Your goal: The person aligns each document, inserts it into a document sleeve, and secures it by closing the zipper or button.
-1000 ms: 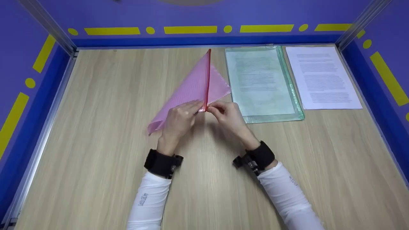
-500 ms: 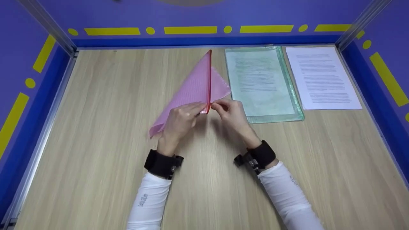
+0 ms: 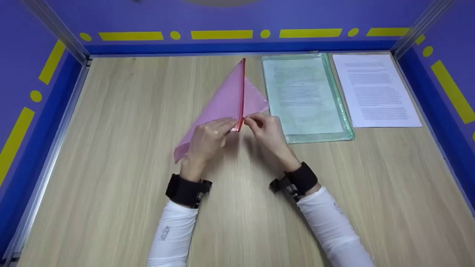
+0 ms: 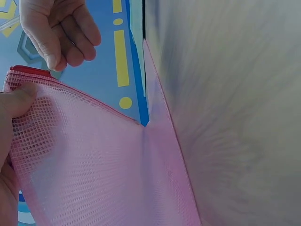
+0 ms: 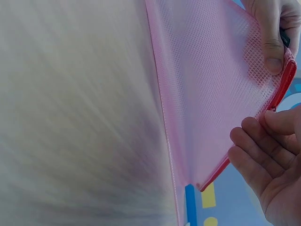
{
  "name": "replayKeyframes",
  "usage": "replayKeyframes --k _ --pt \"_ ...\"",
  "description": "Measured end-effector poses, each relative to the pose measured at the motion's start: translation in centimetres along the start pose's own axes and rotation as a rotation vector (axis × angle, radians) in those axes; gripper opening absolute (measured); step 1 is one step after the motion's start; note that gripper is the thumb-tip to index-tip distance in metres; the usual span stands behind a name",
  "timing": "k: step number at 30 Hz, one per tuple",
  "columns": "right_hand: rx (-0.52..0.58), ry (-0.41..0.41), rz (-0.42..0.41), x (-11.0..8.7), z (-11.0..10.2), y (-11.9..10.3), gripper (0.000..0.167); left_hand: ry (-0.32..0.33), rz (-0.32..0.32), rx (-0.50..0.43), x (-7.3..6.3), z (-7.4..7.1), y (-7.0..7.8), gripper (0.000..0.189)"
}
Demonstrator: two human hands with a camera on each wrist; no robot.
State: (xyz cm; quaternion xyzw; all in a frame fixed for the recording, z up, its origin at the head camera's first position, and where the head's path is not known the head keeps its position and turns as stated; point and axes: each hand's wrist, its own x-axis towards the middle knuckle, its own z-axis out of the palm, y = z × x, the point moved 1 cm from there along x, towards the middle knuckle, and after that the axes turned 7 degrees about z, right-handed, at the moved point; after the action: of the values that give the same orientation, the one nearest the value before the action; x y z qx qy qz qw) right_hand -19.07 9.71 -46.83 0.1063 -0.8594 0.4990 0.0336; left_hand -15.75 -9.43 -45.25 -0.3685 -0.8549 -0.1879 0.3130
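Together, two hands (image 3: 208, 138) (image 3: 268, 131) hold one pink mesh pouch (image 3: 221, 101).

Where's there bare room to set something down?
The pale wood-grain tabletop is bare left of the pink mesh zip pouch and between the white fabric sleeves. Crowded: far right, with the translucent green folder and white printed paper; and centre, where left hand and right hand hold the pouch.
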Motion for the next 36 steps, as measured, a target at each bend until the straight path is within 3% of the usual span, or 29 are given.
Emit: replayKeyframes --k 15,22,27,36 --pt "-0.002 0.015 0.054 0.4 0.1 0.3 0.015 0.007 0.005 -0.029 -0.1 -0.3 -0.1 0.028" --pt "-0.002 0.023 0.040 0.6 0.2 0.4 0.015 -0.002 0.020 0.010 -0.1 -0.3 -0.1 0.026" --pt "-0.022 0.034 0.017 1.0 0.4 0.5 0.016 -0.007 0.010 0.006 -0.3 -0.6 0.0 0.027" --pt "0.011 0.058 0.056 2.0 0.6 0.7 0.016 0.016 -0.017 -0.020 -0.6 -1.3 -0.5 0.026"
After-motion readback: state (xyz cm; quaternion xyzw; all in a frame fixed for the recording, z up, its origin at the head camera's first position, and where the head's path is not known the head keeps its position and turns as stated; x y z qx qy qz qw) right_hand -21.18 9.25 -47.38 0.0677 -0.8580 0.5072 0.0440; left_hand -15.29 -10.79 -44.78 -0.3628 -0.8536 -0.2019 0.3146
